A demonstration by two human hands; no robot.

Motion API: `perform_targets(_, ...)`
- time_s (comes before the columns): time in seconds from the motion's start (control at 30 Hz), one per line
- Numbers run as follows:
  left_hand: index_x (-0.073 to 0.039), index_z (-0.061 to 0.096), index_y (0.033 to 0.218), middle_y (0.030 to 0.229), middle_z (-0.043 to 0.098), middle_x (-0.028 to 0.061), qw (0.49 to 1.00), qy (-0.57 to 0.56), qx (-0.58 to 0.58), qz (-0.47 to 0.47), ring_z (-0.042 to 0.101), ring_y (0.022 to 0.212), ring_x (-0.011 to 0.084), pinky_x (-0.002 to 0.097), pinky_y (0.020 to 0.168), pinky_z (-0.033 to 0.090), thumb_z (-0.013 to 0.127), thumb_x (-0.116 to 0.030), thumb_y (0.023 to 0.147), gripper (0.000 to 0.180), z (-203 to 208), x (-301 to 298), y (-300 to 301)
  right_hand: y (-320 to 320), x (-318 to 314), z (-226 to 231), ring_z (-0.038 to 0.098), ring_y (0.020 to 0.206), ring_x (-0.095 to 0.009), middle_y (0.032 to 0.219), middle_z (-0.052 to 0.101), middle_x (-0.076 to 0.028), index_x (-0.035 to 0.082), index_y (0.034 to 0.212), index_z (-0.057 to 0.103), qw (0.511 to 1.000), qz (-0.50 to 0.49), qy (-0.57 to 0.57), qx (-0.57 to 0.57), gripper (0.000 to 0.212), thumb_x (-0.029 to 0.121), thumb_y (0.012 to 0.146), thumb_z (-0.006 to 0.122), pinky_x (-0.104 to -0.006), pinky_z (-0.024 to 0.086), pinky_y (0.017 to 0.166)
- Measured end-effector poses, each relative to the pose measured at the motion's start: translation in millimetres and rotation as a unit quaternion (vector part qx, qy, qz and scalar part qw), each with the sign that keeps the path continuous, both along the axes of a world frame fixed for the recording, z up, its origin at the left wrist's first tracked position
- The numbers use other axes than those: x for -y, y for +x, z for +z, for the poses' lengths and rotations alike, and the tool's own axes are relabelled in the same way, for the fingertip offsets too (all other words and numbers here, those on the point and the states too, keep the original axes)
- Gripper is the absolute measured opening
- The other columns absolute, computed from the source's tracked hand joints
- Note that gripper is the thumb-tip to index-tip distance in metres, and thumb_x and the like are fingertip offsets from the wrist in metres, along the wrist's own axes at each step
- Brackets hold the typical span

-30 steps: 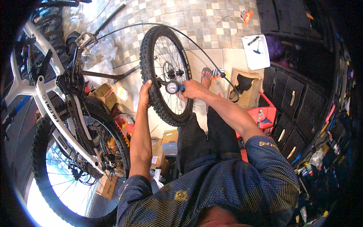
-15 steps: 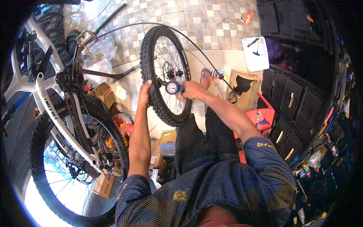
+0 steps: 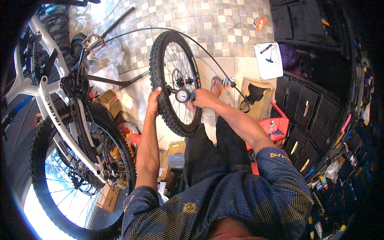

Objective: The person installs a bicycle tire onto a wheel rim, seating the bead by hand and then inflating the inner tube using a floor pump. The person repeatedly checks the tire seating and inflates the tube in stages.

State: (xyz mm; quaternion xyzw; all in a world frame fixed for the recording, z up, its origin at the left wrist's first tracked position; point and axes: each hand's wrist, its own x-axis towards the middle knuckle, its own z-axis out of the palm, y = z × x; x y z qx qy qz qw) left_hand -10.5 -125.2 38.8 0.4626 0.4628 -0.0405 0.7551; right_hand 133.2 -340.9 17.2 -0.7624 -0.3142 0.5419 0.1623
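Both our hands are on the loose knobby wheel (image 3: 175, 82) that stands upright in front of our knees. Our left hand (image 3: 153, 102) wraps over the tread on the near side, fingers curled around the tyre, and we judge this grip is there to keep the wheel from rolling or tipping. Our right hand (image 3: 203, 98) is closed around the handle of the inflator with its round pressure gauge (image 3: 183, 95), which sits against the rim among the spokes. A thin black hose (image 3: 208, 52) arcs up from it, over the tyre and away to the left. Holding the dial facing up towards us probably lets us read it while the head stays on the valve, though the valve itself is too small to make out.

To our left, the white-framed bike (image 3: 48, 108) stands with its rear wheel (image 3: 76, 176) down by our elbow, well apart from the loose one. Cardboard boxes (image 3: 108, 102) lie on the tiled floor (image 3: 224, 24) between them, and a red bin (image 3: 276, 126) sits at our right beside the dark drawer units (image 3: 308, 120).

Against the pictures from a second and half a second ago, very little differs: the left hand keeps the same hold on the tread, the right stays clamped on the gauge, and the wheel has not turned noticeably. Only our head seems to have shifted slightly.
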Motion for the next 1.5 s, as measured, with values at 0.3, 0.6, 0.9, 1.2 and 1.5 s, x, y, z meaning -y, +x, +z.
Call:
perform_targets(0.3,0.000,0.067,0.112,0.090,0.068,0.0091,0.999,-0.015,-0.038,0.028,0.063,0.069,0.0169,0.0312,0.062,0.053,0.072,-0.050,0.086,0.057,7.5,0.5,2.8,7.9,-0.3,9.8,0.070,0.098,-0.041,0.098,0.073,-0.024,0.004,0.111,0.069,1.000,-0.015,-0.001,-0.015,0.043,0.032,0.078,0.069,-0.0499,0.055,0.086)
perform_targets(0.6,0.015,0.054,0.126,0.113,0.067,0.0311,0.823,0.468,-0.246,-0.205,0.067,0.104,0.0414,0.0432,0.093,0.051,0.081,-0.048,0.074,0.086,52.1,12.9,54.0,59.5,92.8,-49.8,0.068,0.102,-0.040,0.104,0.072,-0.023,0.006,0.113,0.068,0.968,-0.229,-0.051,0.088,0.046,0.030,0.074,0.075,-0.0489,0.053,0.088)
perform_targets(0.9,0.009,0.051,0.105,0.100,0.065,0.0284,0.823,0.497,-0.200,-0.186,0.064,0.093,0.0450,0.0482,0.089,0.049,0.079,-0.026,0.069,0.057,34.9,7.2,88.7,273.8,299.5,84.1,0.063,0.082,-0.027,0.089,0.065,-0.015,0.002,0.105,0.062,0.536,-0.698,0.215,0.424,0.035,0.021,0.081,0.080,-0.0386,0.050,0.074)
perform_targets(1.2,0.004,0.047,0.104,0.098,0.057,0.0274,0.832,0.466,-0.084,-0.288,0.058,0.095,0.0466,0.0503,0.086,0.045,0.077,-0.021,0.068,0.053,25.8,21.7,113.1,378.8,427.5,191.4,0.061,0.052,-0.019,0.070,0.060,-0.010,-0.001,0.111,0.051,0.194,-0.807,0.356,0.429,0.043,0.033,0.096,0.071,-0.0334,0.053,0.047)
perform_targets(1.5,0.000,0.047,0.121,0.112,0.056,0.0229,0.748,0.522,-0.119,-0.393,0.055,0.106,0.0484,0.0530,0.091,0.046,0.084,-0.018,0.067,0.068,86.0,92.7,94.6,359.0,484.8,186.7,0.064,0.058,-0.026,0.091,0.058,-0.018,-0.005,0.128,0.037,0.196,-0.852,0.180,0.452,0.066,0.033,0.091,0.075,-0.0396,0.052,0.047)
